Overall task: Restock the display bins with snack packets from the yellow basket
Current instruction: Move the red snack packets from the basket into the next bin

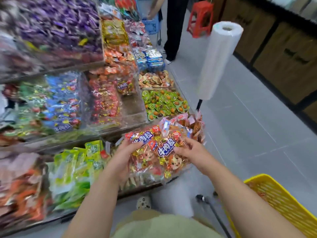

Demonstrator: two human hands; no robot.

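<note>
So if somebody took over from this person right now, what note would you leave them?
Left hand and right hand both grip a bundle of snack packets, held in front of the shelves.
Yellow basket sits at lower right; something reddish shows inside.
Clear bin above holds one matching packet and is mostly bare.
Left: set the bundle in a bin, likely that one, then fetch more.

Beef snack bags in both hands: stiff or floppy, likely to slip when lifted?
Probably floppy: the snack bags are thin clear film over loose wrapped pieces, held by left hand and right hand. Glossy film likely slides, so stacked bags may shift.
</note>
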